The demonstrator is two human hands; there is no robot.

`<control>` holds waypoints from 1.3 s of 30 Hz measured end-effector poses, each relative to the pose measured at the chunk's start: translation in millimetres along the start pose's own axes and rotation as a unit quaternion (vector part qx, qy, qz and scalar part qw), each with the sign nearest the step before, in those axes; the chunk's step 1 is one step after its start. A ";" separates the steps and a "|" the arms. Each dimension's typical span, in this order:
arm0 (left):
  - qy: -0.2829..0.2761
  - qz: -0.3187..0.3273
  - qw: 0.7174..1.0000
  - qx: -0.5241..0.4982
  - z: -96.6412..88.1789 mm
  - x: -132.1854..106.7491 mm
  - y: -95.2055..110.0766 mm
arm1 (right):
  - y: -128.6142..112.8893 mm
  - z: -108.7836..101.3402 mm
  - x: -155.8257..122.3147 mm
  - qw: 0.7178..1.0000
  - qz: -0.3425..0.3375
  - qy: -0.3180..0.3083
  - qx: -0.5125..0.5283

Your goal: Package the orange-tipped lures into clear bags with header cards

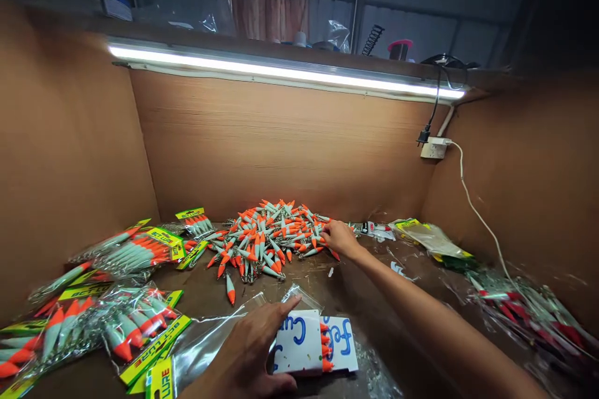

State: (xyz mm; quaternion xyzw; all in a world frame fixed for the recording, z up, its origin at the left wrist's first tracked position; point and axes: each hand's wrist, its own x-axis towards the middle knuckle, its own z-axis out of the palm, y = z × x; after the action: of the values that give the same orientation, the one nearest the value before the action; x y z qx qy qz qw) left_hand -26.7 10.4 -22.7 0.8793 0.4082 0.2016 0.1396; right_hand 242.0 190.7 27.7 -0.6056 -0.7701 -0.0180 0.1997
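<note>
My left hand [255, 343] holds the left side of a folded white card [297, 343] with blue handwriting, thumb and index finger spread along its edge. Several orange lure tips [326, 349] stick out of the fold, beside a card flap [344, 343] with more blue letters. My right hand [340, 238] reaches to the right edge of a heap of white-and-orange fishing lures [262, 237]. Its fingers are pinched together at a lure, partly hidden by the hand. One loose lure [230, 288] lies in front of the heap.
Bagged lures with yellow header cards [140, 318] cover the left side. Empty-looking clear bags [433, 243] lie at back right, with red-and-white packs [528, 312] nearer. A white cable [482, 218] runs down from a socket [434, 148]. Cardboard walls [281, 143] enclose the table under a lamp [281, 72].
</note>
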 end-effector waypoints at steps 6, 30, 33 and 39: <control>0.015 -0.002 1.000 0.002 -5.2 -2.2 -3.2 | -27.6 31.6 9.1 0.997 0.038 -0.010 -0.068; 0.013 -0.007 1.000 0.003 -8.8 -2.2 -0.4 | 2.5 1.5 -2.8 0.948 0.108 0.012 0.298; 0.021 -0.009 1.000 0.003 -11.9 -1.8 0.8 | 20.7 -11.6 -45.6 0.929 0.072 0.000 0.363; 0.023 -0.017 1.000 -0.009 -5.8 1.6 -0.4 | 46.0 -33.8 -146.5 0.922 -0.005 -0.076 0.378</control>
State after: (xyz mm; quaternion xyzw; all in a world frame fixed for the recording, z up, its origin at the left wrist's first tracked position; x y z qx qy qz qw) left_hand -28.8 12.3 -17.4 0.8660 0.4246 0.2231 0.1413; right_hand 322.2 58.2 0.7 -0.4804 -0.7357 0.3200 0.3545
